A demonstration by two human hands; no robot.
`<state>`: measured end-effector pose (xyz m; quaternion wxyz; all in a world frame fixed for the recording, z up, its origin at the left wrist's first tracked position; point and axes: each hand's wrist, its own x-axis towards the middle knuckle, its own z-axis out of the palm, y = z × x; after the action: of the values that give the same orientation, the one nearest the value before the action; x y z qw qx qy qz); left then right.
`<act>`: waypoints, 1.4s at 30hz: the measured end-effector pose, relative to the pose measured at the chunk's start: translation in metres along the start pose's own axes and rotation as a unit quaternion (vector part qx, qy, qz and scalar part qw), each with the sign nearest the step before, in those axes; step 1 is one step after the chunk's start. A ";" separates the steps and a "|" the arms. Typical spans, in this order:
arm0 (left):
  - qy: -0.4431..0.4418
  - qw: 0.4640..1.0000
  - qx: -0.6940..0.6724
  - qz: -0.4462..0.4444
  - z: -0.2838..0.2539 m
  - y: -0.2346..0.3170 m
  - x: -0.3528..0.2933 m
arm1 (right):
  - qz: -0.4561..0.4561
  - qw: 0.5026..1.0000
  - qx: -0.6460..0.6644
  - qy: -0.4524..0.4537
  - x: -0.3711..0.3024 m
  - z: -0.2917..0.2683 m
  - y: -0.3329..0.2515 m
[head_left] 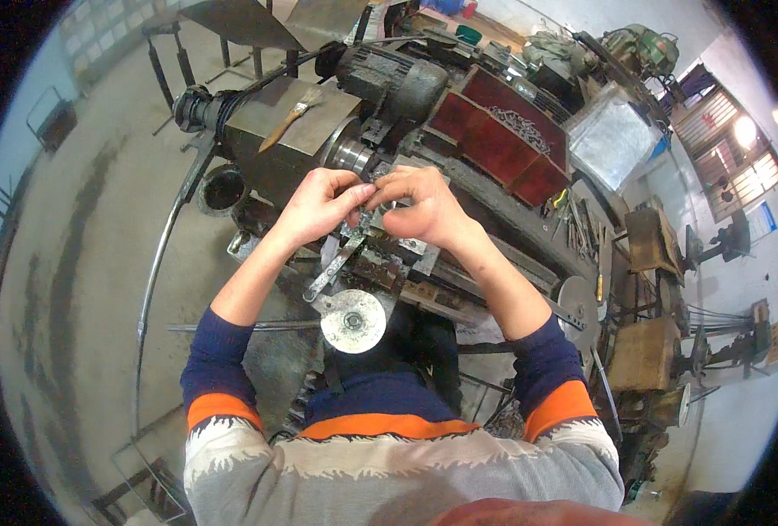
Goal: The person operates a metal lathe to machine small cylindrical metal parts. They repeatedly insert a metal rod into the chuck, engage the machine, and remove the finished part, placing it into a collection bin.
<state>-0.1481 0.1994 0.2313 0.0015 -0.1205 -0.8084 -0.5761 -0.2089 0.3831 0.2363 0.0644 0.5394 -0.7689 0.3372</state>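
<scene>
Both hands meet over the tool slide of a metal lathe, just in front of its round steel chuck (pixel 348 151). The fingers of my left hand (pixel 323 203) are pinched together, and their tips touch those of my right hand (pixel 419 203). My right hand is curled, thumb tucked toward the palm. Whatever small thing lies between the fingertips is hidden. Below the hands, a metal wrench (pixel 332 273) slants across the slide. Nearest to me is a pale round handwheel (pixel 352 321) with a nut at its centre.
A brush (pixel 288 123) lies on the headstock cover (pixel 319 127). Behind the bed sits a red tray (pixel 485 131) with metal shavings. Hand tools (pixel 582 228) lie to its right. A motor (pixel 389 79) stands at the back. A long metal lever (pixel 165 237) rises at the left.
</scene>
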 end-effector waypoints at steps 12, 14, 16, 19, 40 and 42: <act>0.246 0.940 0.235 0.018 -0.132 -0.046 -0.070 | 0.237 0.957 -0.118 -0.119 0.039 0.012 0.094; 0.276 0.892 0.346 -0.093 -0.163 -0.058 -0.107 | 0.263 0.949 -0.126 -0.118 0.040 0.023 0.106; 0.288 0.782 0.534 -0.144 -0.189 -0.086 -0.156 | 0.293 0.936 -0.144 -0.129 0.047 0.030 0.104; 0.283 0.792 0.489 -0.231 -0.191 -0.101 -0.208 | 0.290 0.936 -0.132 -0.148 0.045 0.031 0.106; 0.199 0.660 0.595 -0.413 -0.282 -0.188 -0.229 | 0.231 0.951 -0.161 -0.132 0.047 0.041 0.096; 0.222 0.636 0.606 -0.423 -0.322 -0.192 -0.221 | 0.251 0.949 -0.144 -0.128 0.049 0.044 0.101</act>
<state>-0.0155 -0.2024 0.1295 0.0102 0.3940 -0.9140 0.0966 -0.3058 0.3385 0.1800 -0.0444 0.3530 -0.9215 0.1558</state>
